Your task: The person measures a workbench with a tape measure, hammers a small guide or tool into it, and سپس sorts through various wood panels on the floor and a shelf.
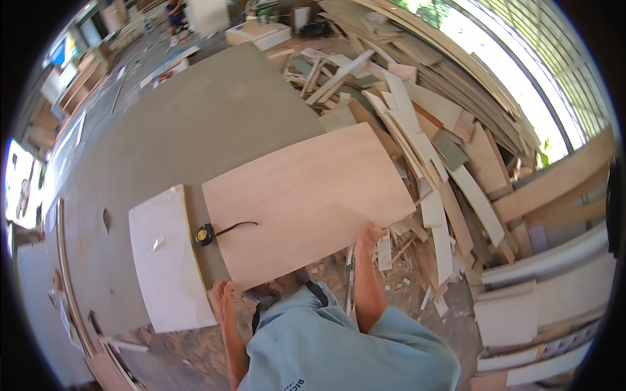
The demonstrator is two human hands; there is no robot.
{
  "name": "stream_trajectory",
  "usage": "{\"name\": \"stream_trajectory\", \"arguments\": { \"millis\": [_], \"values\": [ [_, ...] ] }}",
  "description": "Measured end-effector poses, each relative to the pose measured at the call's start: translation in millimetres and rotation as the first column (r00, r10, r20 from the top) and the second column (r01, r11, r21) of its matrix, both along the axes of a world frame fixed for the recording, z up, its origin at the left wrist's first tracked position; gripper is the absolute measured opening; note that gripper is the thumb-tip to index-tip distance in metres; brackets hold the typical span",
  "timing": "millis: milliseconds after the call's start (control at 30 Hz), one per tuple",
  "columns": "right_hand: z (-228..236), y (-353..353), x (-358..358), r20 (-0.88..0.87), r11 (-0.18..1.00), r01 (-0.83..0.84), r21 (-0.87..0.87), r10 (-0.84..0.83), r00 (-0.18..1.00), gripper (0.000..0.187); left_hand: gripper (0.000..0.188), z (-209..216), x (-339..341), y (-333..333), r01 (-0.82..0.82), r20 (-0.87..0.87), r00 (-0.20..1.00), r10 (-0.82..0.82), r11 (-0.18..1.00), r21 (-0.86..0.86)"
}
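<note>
A pinkish plywood sheet [313,189] lies in front of me, partly over a large grey-green panel [215,104], its right part reaching past that panel's edge. My right hand [369,240] is closed on its near edge, toward the right corner. At the near left corner of the sheet, my left hand [223,300] is closed on the edge, its fingertips partly hidden. A black and yellow tape measure [205,234] rests just left of the sheet, its strap trailing onto the wood. Beside it lies a white rectangular board [168,260] with a small scrap on top.
Wood offcuts [417,143] are heaped along the right side, with long stacked boards [443,72] behind them. White panels [541,306] lie at the lower right. A long thin strip [68,280] runs along the left edge. Far back, a person [176,16] is partly visible.
</note>
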State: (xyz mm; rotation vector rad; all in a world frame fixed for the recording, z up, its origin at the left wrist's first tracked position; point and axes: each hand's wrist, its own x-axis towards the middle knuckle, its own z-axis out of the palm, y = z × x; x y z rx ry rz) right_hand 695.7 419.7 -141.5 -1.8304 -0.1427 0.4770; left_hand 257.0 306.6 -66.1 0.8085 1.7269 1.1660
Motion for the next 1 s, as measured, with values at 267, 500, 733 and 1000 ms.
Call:
{"name": "stream_trajectory", "arguments": {
  "millis": [267, 500, 733, 1000],
  "values": [
    [-61.4, -15.0, 72.0, -0.092, 0.839, -0.122, 0.53, 0.2, 0.976, 0.032, 0.024, 14.3, -18.9, 32.2, -0.129, -0.494, 0.859, 0.138, 0.99, 0.051],
    [51.4, 38.5, 67.4, -0.272, 0.974, -0.165, 0.152, 0.202, 0.941, 0.038, 0.067, 26.3, -85.3, -11.7, -0.902, -0.928, 0.218, 0.301, 0.426, -0.074],
    [28.3, 58.2, 94.3, -0.053, 0.941, -0.306, 0.144, 0.316, 0.947, 0.038, 0.062, -45.4, -141.0, -91.2, -0.81, 0.426, 0.438, 0.792, 0.553, -0.195],
    [30.8, 39.6, 62.4, 0.71, 0.893, 0.158, -0.422, 0.217, 0.67, 0.044, 0.069, -102.3, -175.5, -128.0, -0.6, -0.702, 0.632, 0.328, 0.781, -0.175]
  ]
}}
